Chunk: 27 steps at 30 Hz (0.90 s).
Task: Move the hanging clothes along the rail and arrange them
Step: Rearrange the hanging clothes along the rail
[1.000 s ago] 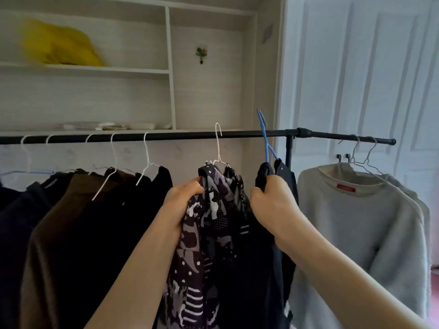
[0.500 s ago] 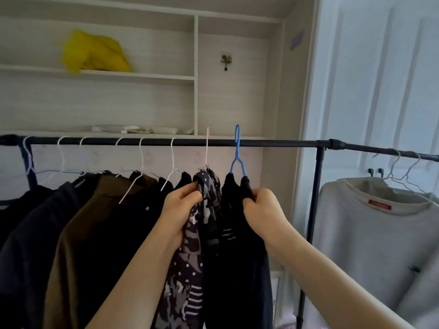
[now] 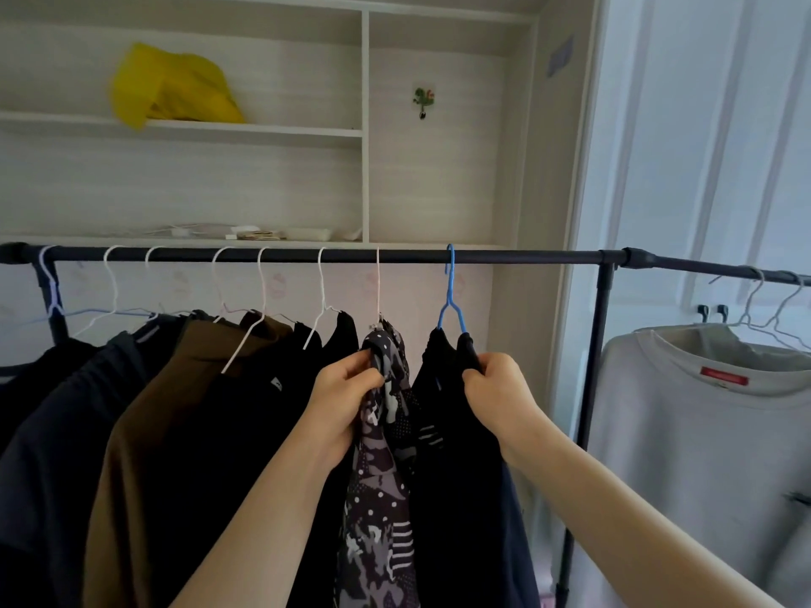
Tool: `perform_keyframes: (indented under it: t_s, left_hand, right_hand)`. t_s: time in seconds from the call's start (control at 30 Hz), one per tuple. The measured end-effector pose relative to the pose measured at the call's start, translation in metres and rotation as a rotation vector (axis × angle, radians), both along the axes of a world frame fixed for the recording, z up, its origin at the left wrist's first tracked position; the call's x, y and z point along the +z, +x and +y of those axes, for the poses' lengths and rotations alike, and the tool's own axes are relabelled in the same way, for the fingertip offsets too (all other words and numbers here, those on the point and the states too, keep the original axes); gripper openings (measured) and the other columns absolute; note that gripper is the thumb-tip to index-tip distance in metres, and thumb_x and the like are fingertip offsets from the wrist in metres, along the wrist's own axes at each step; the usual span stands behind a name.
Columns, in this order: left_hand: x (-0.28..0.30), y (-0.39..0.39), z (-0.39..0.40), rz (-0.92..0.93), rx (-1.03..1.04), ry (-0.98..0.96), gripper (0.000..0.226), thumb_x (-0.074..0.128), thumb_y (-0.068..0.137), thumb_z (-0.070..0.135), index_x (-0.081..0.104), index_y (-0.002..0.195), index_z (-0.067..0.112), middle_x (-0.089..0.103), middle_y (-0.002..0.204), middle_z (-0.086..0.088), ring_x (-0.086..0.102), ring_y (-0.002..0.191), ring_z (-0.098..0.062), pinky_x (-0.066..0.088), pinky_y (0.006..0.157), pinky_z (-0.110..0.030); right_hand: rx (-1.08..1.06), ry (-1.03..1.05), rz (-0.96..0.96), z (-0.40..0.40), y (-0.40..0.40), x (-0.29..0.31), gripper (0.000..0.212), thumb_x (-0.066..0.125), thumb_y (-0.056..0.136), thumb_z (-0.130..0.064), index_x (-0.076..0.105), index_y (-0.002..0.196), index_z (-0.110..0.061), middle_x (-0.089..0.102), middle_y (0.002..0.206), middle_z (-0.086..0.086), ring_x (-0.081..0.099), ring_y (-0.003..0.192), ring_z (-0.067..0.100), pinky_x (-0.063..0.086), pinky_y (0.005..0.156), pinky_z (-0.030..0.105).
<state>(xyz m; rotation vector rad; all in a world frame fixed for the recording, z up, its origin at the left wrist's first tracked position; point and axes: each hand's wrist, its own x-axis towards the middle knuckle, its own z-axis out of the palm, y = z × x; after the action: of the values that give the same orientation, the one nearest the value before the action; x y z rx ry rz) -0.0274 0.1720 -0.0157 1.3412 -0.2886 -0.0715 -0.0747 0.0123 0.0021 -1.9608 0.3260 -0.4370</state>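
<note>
A black rail (image 3: 526, 256) runs across the view with several garments on wire hangers. My left hand (image 3: 346, 388) grips the shoulder of a patterned black-and-grey garment (image 3: 379, 498) that hangs on a white hanger. My right hand (image 3: 496, 383) grips the shoulder of a dark garment (image 3: 456, 498) on a blue hanger (image 3: 450, 296), just right of the patterned one. Left of my hands hang a brown garment (image 3: 145, 432) and several black ones, packed close. A grey sweatshirt (image 3: 702, 432) hangs at the far right, past the rail's upright post (image 3: 597, 366).
Pale wooden shelves stand behind the rail, with a yellow bag (image 3: 171, 85) on the upper shelf and small items (image 3: 245, 232) on the lower one. A white panelled door (image 3: 724, 147) fills the right. The rail is bare between the blue hanger and the post.
Both held garments have slid left along the rail, away from the post, then spread slightly apart. The view has shifted left too, so the grey sweatshirt sits nearer the right edge.
</note>
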Motion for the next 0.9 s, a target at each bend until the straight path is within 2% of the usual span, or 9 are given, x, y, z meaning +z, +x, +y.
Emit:
perform_keyframes:
  t_s: [0.2, 0.33, 0.43, 0.5, 0.6, 0.67, 0.77, 0.83, 0.9]
  left_hand:
    - [-0.006, 0.002, -0.006, 0.002, -0.021, -0.002, 0.034, 0.048, 0.086, -0.008, 0.073, 0.096, 0.012, 0.072, 0.102, -0.017, 0.069, 0.092, -0.03, 0.056, 0.08, -0.037]
    - [-0.01, 0.004, -0.008, 0.007, -0.036, 0.021, 0.035, 0.049, 0.084, -0.009, 0.073, 0.1, 0.012, 0.073, 0.103, -0.015, 0.069, 0.096, -0.03, 0.057, 0.083, -0.039]
    - [-0.014, 0.005, -0.008, 0.012, -0.043, 0.035, 0.036, 0.049, 0.084, -0.008, 0.073, 0.103, 0.011, 0.072, 0.105, -0.015, 0.068, 0.098, -0.03, 0.055, 0.089, -0.042]
    - [-0.016, 0.006, -0.009, 0.017, -0.051, 0.045, 0.035, 0.051, 0.084, -0.007, 0.072, 0.105, 0.012, 0.071, 0.107, -0.015, 0.068, 0.1, -0.03, 0.053, 0.092, -0.043]
    - [-0.019, 0.006, -0.009, 0.019, -0.046, 0.059, 0.033, 0.055, 0.085, -0.004, 0.071, 0.108, 0.014, 0.071, 0.108, -0.014, 0.068, 0.1, -0.028, 0.054, 0.088, -0.039]
    - [-0.02, 0.005, -0.008, 0.024, -0.025, 0.051, 0.029, 0.056, 0.087, 0.0, 0.071, 0.108, 0.014, 0.072, 0.107, -0.013, 0.069, 0.097, -0.025, 0.055, 0.083, -0.034]
    - [-0.023, 0.002, -0.008, 0.021, 0.013, 0.047, 0.023, 0.059, 0.089, 0.005, 0.072, 0.104, 0.016, 0.072, 0.104, -0.011, 0.07, 0.093, -0.022, 0.055, 0.082, -0.033]
    - [-0.027, 0.001, -0.009, 0.012, 0.062, 0.066, 0.02, 0.063, 0.087, 0.01, 0.073, 0.1, 0.021, 0.071, 0.105, -0.014, 0.069, 0.096, -0.026, 0.055, 0.09, -0.04]
    - [-0.028, 0.0, -0.009, -0.021, 0.118, 0.113, 0.023, 0.066, 0.084, 0.014, 0.072, 0.105, 0.023, 0.066, 0.107, -0.018, 0.067, 0.1, -0.029, 0.052, 0.095, -0.047]
  right_hand:
    - [-0.007, -0.006, -0.006, -0.007, 0.001, -0.008, 0.027, 0.034, 0.089, -0.003, 0.058, 0.1, 0.005, 0.053, 0.077, 0.014, 0.049, 0.067, 0.024, 0.04, 0.058, 0.032]
    - [-0.017, 0.006, -0.018, -0.01, 0.0, -0.014, 0.026, 0.034, 0.087, -0.002, 0.056, 0.1, 0.004, 0.054, 0.08, 0.015, 0.048, 0.067, 0.023, 0.04, 0.058, 0.031]
    - [-0.033, -0.011, -0.014, -0.013, -0.001, -0.016, 0.024, 0.034, 0.088, -0.002, 0.054, 0.102, -0.001, 0.061, 0.093, 0.024, 0.051, 0.07, 0.025, 0.044, 0.057, 0.032]
    - [-0.021, -0.019, -0.007, -0.013, -0.003, -0.016, 0.025, 0.036, 0.088, -0.001, 0.055, 0.104, 0.001, 0.064, 0.097, 0.026, 0.054, 0.072, 0.026, 0.049, 0.061, 0.037]
    - [0.002, -0.059, 0.004, -0.015, -0.007, -0.019, 0.024, 0.042, 0.088, 0.001, 0.057, 0.105, 0.007, 0.066, 0.092, 0.025, 0.059, 0.074, 0.028, 0.056, 0.072, 0.046]
    - [0.012, -0.095, 0.017, -0.018, -0.008, -0.021, 0.021, 0.046, 0.09, -0.002, 0.057, 0.107, 0.001, 0.066, 0.094, 0.017, 0.065, 0.082, 0.027, 0.056, 0.077, 0.045]
    - [0.041, -0.113, 0.066, -0.022, -0.008, -0.026, 0.038, 0.053, 0.092, -0.01, 0.045, 0.128, -0.007, 0.062, 0.111, 0.01, 0.065, 0.094, 0.024, 0.057, 0.079, 0.037]
    - [0.053, -0.117, 0.089, -0.022, -0.01, -0.029, 0.05, 0.055, 0.092, -0.013, 0.035, 0.138, -0.009, 0.057, 0.115, 0.008, 0.062, 0.098, 0.024, 0.055, 0.081, 0.036]
    - [0.053, -0.133, 0.08, -0.022, -0.012, -0.031, 0.055, 0.056, 0.092, -0.014, 0.032, 0.141, -0.01, 0.054, 0.114, 0.007, 0.061, 0.1, 0.025, 0.053, 0.083, 0.034]
